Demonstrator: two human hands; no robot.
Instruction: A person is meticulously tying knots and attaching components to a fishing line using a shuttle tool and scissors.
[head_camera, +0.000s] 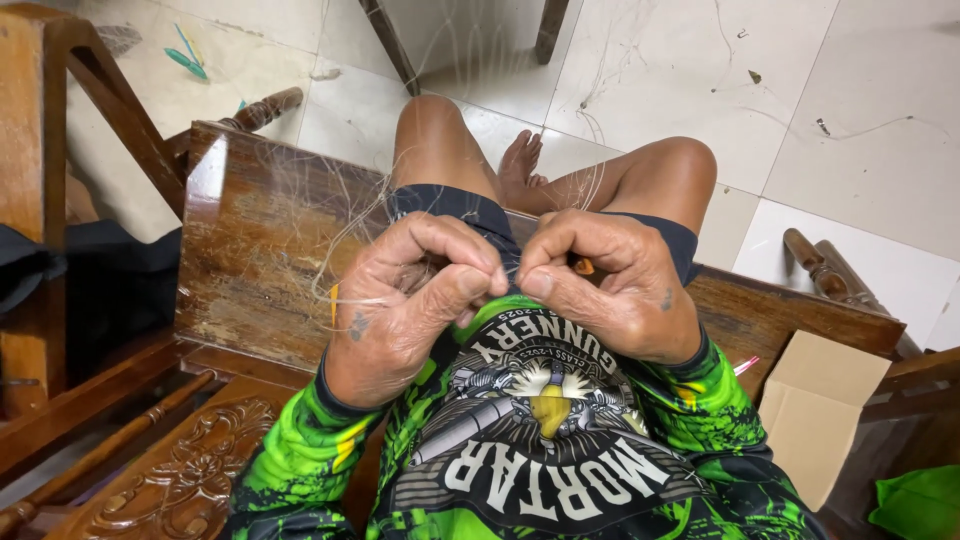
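My left hand (405, 300) and my right hand (610, 290) meet in front of my chest, thumbs and forefingers pinched together on thin clear fishing line (340, 295). The line loops out to the left of my left hand, and fine net strands (590, 130) run up over my knees toward the floor. A small orange piece (583, 266) shows inside my right fist. I wear green patterned sleeves and dark shorts, and I sit with my legs crossed.
A dark wooden bench seat (260, 240) lies under me, with a carved armrest (190, 480) at lower left. A cardboard box (815, 405) sits at right beside a green cloth (920, 505). White floor tiles (860, 100) lie ahead, with chair legs (548, 28) at top.
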